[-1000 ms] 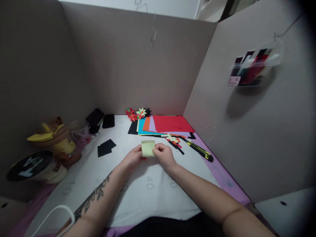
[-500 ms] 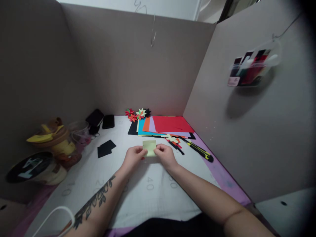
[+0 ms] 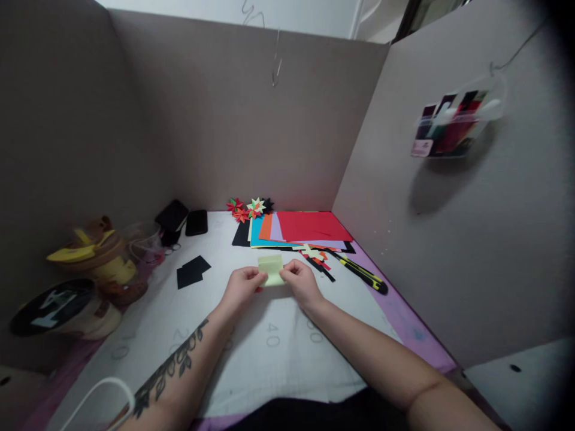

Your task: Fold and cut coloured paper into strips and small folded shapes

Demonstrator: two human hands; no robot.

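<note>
A small pale green piece of paper is held up between my two hands, above the white table surface. My left hand pinches its left edge between thumb and fingers. At the right edge, the thumb and fingers of my right hand are closed on the same paper. A horizontal crease or fold line shows across the paper. Two black paper squares lie on the table to the left of my left hand.
Coloured sheets lie at the back, beside folded paper stars. Paper strips and a black-and-yellow cutter are on the right. Pots, a lidded tub and dark flat objects stand or lie left.
The view has shifted very slightly. Both hands keep their hold on the green paper, whose upper part looks tilted a little differently.
</note>
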